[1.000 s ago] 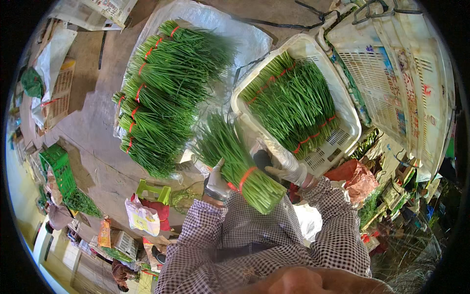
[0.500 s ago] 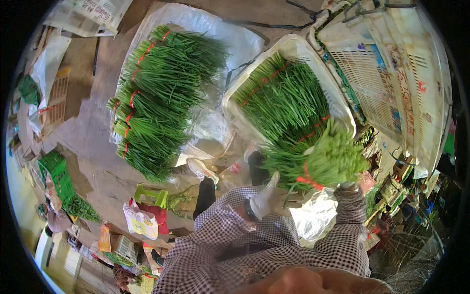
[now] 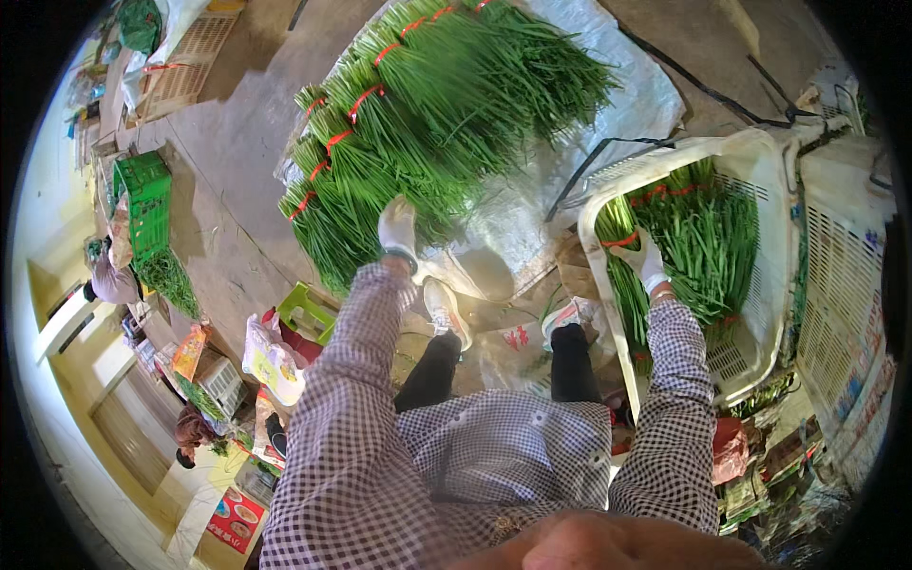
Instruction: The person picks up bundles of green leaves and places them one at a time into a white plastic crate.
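In a white gloved grip, my right hand holds a tied bunch of chives by its red band, against the left inner side of a white plastic basket. More chive bunches lie beside it in the basket. My left hand, also gloved, rests at the near edge of a large pile of chives, its fingers stretched out over the leaves. Red bands circle the pale stem ends of the pile, which lies on a whitish plastic sheet.
Stacked white baskets stand at the right. A green stool and a pink-white bag are left of my legs. Farther left are a green crate and a person. A black strap crosses the floor behind the basket.
The bunch that my right hand held up in front of the basket is now down inside it. My left hand has reached forward and left to the pile. The view has shifted.
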`<action>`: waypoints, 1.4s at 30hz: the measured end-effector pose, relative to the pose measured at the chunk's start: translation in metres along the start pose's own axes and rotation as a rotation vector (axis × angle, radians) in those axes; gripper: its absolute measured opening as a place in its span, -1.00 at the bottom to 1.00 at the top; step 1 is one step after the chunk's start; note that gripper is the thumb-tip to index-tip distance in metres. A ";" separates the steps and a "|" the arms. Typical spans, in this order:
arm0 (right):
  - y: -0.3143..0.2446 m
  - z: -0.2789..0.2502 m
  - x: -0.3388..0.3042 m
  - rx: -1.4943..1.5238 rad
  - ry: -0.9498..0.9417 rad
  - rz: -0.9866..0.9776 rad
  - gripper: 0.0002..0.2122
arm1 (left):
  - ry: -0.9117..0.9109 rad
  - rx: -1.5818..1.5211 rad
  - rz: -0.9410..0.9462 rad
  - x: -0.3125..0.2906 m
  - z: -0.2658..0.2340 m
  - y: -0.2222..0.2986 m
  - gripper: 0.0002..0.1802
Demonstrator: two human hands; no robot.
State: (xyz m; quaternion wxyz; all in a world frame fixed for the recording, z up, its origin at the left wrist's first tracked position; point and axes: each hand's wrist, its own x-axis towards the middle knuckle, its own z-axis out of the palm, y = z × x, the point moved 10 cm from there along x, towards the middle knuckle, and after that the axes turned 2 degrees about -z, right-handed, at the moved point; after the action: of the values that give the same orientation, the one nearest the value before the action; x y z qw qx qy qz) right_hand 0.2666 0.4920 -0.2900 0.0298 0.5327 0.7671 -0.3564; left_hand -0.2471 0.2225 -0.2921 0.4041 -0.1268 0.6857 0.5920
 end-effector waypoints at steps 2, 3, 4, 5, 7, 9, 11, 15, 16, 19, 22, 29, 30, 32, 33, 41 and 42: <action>-0.046 0.020 0.013 0.217 -0.100 0.097 -0.43 | 0.091 0.346 0.318 0.057 -0.033 0.057 -0.51; -0.028 0.013 0.014 0.248 -0.022 0.132 -0.51 | 0.170 0.561 0.439 0.077 -0.010 0.074 -0.49; -0.039 0.020 0.012 0.272 -0.067 0.136 -0.49 | 0.276 0.716 0.545 0.095 -0.013 0.098 -0.46; -0.054 0.022 0.008 0.309 -0.008 0.091 -0.49 | 0.360 0.798 0.615 0.113 -0.019 0.117 -0.42; -0.014 0.023 -0.002 0.304 0.092 0.170 -0.49 | 0.430 0.796 0.467 0.137 0.030 0.105 -0.31; -0.027 0.033 0.002 0.345 0.213 0.101 -0.58 | 0.506 0.883 0.415 0.166 0.029 0.119 0.03; -0.058 0.032 0.008 0.277 0.238 0.055 -0.61 | 0.590 1.042 0.228 0.169 0.046 0.120 0.23; -0.028 0.056 0.019 -0.069 0.202 0.035 -0.42 | 0.468 1.151 -0.019 0.212 0.019 0.115 0.15; -0.026 0.050 0.016 -0.165 0.212 0.068 -0.33 | 0.400 1.082 -0.088 0.215 0.020 0.108 0.04; -0.028 0.069 0.023 -0.022 0.139 0.014 -0.15 | 0.216 0.634 0.050 0.247 -0.019 0.119 -0.33; -0.040 0.020 -0.009 -0.156 0.212 -0.132 -0.23 | 0.098 0.466 0.085 0.183 -0.003 0.103 -0.54; -0.211 -0.112 -0.094 0.228 0.283 -0.282 -0.46 | -0.350 0.361 0.247 -0.057 0.023 0.118 -0.52; -0.253 -0.108 -0.100 0.256 0.138 -0.394 -0.42 | -0.428 0.406 0.224 -0.095 0.042 0.118 -0.47; -0.302 -0.095 -0.115 0.448 -0.044 -0.307 -0.30 | -0.624 0.581 0.270 -0.171 0.082 0.126 -0.41; -0.310 -0.090 -0.124 0.612 -0.041 -0.265 -0.27 | -0.675 0.639 0.279 -0.208 0.108 0.131 -0.38; -0.235 -0.096 -0.187 1.453 -0.054 0.115 -0.32 | -0.829 0.968 0.434 -0.366 0.220 0.092 0.00; -0.215 -0.092 -0.195 1.326 -0.101 0.145 -0.34 | -0.826 0.962 0.480 -0.370 0.226 0.091 0.02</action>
State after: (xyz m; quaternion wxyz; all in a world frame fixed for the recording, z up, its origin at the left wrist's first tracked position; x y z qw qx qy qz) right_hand 0.2012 0.3522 -0.0278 -0.2441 0.4712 0.3454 -0.7740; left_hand 0.0227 0.3406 0.0393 0.5017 0.4596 0.6711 0.2943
